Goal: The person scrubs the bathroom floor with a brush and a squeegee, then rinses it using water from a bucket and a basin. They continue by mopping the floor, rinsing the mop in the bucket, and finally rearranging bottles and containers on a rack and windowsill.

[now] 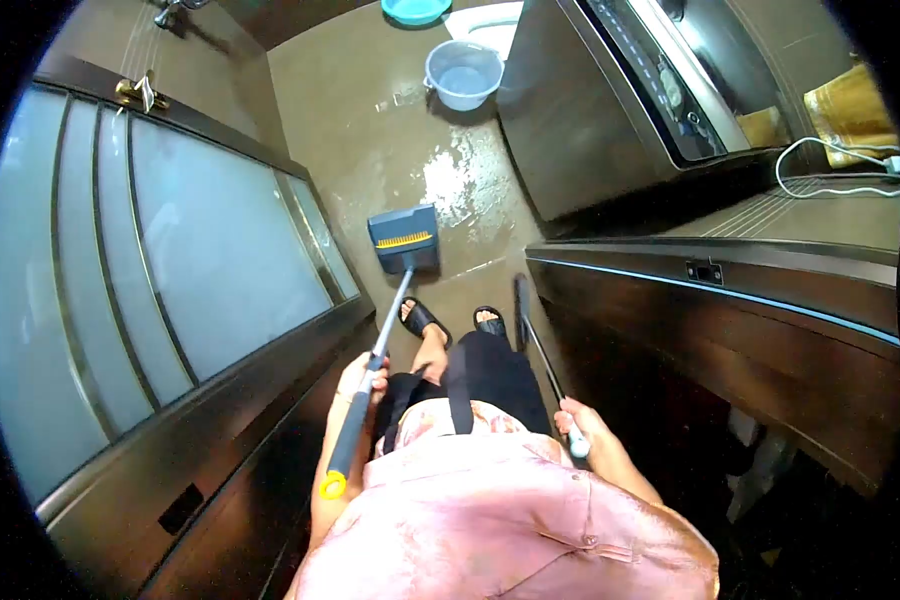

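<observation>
My left hand [363,377] is closed around the grey handle of a long-handled dustpan [406,240], whose pole slants forward. The dustpan is dark grey with a row of yellow teeth and rests on the wet brown floor ahead of my feet. On the other side, my right hand [583,422] grips the light-coloured end of a thin dark pole. That pole runs down to a narrow dark head [521,300] beside my right foot; the head's kind is hard to make out.
A frosted-glass door [220,230] stands open at the left. Ahead are a grey bucket [465,75] with water and a teal basin [416,10]. A dark washing machine [580,110] stands at the right, near a door frame [710,285]. A white cable [830,190] lies at the far right.
</observation>
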`<state>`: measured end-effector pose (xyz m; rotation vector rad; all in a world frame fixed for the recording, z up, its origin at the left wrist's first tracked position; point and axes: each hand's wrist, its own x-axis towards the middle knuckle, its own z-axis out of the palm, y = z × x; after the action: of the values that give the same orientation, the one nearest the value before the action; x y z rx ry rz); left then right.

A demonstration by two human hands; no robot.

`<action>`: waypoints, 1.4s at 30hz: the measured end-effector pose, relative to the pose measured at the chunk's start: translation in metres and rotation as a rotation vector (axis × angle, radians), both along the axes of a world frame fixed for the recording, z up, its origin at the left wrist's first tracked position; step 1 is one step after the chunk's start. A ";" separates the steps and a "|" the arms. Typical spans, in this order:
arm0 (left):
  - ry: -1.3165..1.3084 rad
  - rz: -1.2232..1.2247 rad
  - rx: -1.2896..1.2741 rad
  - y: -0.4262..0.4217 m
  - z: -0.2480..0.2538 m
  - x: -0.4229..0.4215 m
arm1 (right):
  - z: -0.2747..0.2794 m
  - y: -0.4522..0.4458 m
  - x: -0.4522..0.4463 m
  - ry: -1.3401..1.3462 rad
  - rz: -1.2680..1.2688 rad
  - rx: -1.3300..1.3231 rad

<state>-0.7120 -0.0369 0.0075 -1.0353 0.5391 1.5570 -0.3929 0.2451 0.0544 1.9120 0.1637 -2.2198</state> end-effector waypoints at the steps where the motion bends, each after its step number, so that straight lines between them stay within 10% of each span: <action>1: -0.001 -0.004 0.026 0.001 0.005 -0.019 | -0.004 -0.012 0.004 -0.022 -0.167 -0.078; 7: 0.174 -0.218 -0.165 0.032 0.008 -0.084 | -0.081 -0.034 -0.073 0.049 0.027 0.262; 9: 0.184 -0.232 -0.175 0.038 0.002 -0.094 | -0.136 -0.034 -0.101 0.226 -0.164 0.016; 11: 0.148 -0.241 -0.125 0.038 -0.004 -0.106 | -0.112 -0.042 -0.156 0.234 -0.059 0.214; 13: 0.145 -0.145 -0.145 0.040 -0.004 -0.114 | -0.109 -0.022 -0.178 0.159 -0.376 -0.120; 20: 0.109 -0.005 -0.049 0.029 -0.005 -0.126 | -0.038 0.055 -0.180 0.193 0.088 0.331; 25: 0.109 0.006 -0.079 0.038 0.003 -0.128 | -0.127 0.089 -0.233 0.137 0.031 0.367; 35: 0.128 -0.155 -0.272 0.074 0.028 -0.159 | -0.160 0.094 -0.371 0.611 -0.362 -0.613; 37: 0.142 -0.148 -0.294 0.079 0.025 -0.172 | -0.130 0.107 -0.367 0.812 -0.070 -0.286; 42: 0.173 -0.203 -0.272 0.078 0.026 -0.201 | -0.093 0.099 -0.344 0.316 -0.211 0.069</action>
<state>-0.9127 0.0414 0.0333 -1.0171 0.9678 1.4248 -0.7366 0.3445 -0.0389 1.6651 0.0899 -2.6823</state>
